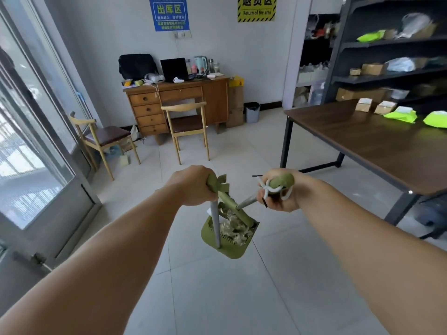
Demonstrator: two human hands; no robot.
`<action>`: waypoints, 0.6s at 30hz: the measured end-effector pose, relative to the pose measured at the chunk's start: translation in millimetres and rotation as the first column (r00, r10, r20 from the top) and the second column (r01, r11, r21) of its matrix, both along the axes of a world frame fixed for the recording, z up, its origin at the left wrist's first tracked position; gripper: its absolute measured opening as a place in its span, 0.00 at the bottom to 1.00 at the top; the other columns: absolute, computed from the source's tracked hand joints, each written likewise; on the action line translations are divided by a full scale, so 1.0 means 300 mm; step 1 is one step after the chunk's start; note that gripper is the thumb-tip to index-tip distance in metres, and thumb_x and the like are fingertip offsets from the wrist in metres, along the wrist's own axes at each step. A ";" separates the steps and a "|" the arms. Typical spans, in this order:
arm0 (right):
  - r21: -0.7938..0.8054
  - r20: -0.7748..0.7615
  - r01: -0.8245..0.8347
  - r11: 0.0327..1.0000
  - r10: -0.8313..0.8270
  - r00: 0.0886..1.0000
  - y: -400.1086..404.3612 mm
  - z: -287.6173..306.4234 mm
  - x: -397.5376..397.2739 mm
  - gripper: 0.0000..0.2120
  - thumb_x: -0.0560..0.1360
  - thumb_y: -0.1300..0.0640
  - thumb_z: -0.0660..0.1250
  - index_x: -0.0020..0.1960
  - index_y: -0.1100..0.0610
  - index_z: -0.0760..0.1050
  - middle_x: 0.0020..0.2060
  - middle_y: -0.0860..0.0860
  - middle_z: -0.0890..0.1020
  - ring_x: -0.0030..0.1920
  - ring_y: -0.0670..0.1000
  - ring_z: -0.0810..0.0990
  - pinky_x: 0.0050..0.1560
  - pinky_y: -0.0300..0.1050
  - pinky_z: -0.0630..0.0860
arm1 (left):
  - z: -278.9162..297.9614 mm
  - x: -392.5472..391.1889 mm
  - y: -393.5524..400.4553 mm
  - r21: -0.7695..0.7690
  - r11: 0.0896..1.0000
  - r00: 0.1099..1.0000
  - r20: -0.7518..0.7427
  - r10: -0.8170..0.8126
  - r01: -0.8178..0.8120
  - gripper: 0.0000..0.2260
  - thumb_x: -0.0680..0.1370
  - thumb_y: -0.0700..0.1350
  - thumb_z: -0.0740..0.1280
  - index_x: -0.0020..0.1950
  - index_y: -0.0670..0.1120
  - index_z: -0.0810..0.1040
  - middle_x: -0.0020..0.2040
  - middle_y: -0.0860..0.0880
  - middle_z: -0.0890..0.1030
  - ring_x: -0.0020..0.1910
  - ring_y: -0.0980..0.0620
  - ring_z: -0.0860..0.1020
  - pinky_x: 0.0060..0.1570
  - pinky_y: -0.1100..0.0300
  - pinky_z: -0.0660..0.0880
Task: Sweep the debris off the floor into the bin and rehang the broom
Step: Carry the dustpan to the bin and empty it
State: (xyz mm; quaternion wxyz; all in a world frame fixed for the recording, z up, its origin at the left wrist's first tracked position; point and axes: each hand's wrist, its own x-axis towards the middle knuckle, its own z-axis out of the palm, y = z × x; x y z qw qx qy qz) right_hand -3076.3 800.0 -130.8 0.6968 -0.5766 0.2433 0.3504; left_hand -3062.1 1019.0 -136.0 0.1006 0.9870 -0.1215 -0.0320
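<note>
My left hand (191,184) grips the green top of a long grey handle that runs down to an olive-green dustpan (227,240). Crumpled paper debris (235,228) fills the pan, which hangs above the tiled floor. My right hand (278,192) is closed around the green end of the broom handle (281,183), which has a white cord loop tied to it. The broom's shaft slants down and left into the dustpan, and its head is hidden there. A grey bin (252,112) with a dark liner stands far off, beside the desk against the back wall.
A wooden desk (179,102) with a chair (187,126) is at the back wall, a second chair (104,139) near the glass door on the left. A long dark table (375,141) and black shelves (387,56) fill the right. Light floor tiles stretch between me and the bin.
</note>
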 end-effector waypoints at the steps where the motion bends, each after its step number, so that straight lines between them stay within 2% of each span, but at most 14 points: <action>1: -0.021 0.004 0.005 1.000 -0.005 1.000 -0.007 -0.008 0.076 0.14 0.78 0.60 0.56 0.38 0.66 0.71 0.22 0.56 0.74 0.17 0.49 0.74 0.20 0.34 0.74 | -0.004 0.078 -0.009 -0.005 1.000 1.000 -0.002 -0.001 0.001 0.08 0.72 0.52 0.73 0.48 0.53 0.78 0.42 0.54 0.77 0.43 0.49 0.76 0.41 0.56 0.74; 6: -0.125 0.002 -0.039 0.991 0.040 0.999 -0.065 -0.054 0.462 0.11 0.76 0.61 0.56 0.37 0.63 0.70 0.22 0.54 0.73 0.18 0.47 0.72 0.18 0.32 0.71 | -0.048 0.471 -0.079 0.007 1.000 1.000 -0.006 -0.010 0.010 0.08 0.72 0.53 0.73 0.47 0.54 0.77 0.39 0.55 0.75 0.42 0.50 0.75 0.39 0.58 0.72; 11: -0.100 -0.002 -0.080 0.992 0.080 0.997 -0.143 0.012 0.861 0.13 0.78 0.60 0.53 0.36 0.61 0.68 0.19 0.52 0.71 0.14 0.47 0.70 0.18 0.29 0.66 | -0.017 0.879 -0.168 -0.002 1.000 1.000 0.002 0.000 0.000 0.09 0.72 0.54 0.73 0.49 0.53 0.78 0.41 0.55 0.76 0.43 0.51 0.76 0.39 0.58 0.73; 15: -0.071 0.004 -0.052 0.996 0.052 0.999 -0.199 0.029 1.151 0.14 0.78 0.60 0.52 0.37 0.61 0.68 0.19 0.52 0.71 0.15 0.46 0.70 0.18 0.29 0.66 | 0.026 1.174 -0.223 0.010 1.000 1.000 0.011 -0.017 0.017 0.09 0.73 0.54 0.73 0.46 0.54 0.76 0.42 0.54 0.77 0.44 0.50 0.76 0.40 0.58 0.72; 18: -0.109 0.026 -0.010 0.994 0.012 1.000 -0.231 0.003 1.360 0.13 0.78 0.60 0.52 0.37 0.60 0.68 0.20 0.52 0.72 0.15 0.46 0.70 0.17 0.29 0.67 | 0.024 1.381 -0.256 0.031 0.999 0.999 0.019 -0.032 0.031 0.09 0.73 0.53 0.73 0.47 0.53 0.76 0.43 0.53 0.76 0.44 0.50 0.74 0.41 0.58 0.70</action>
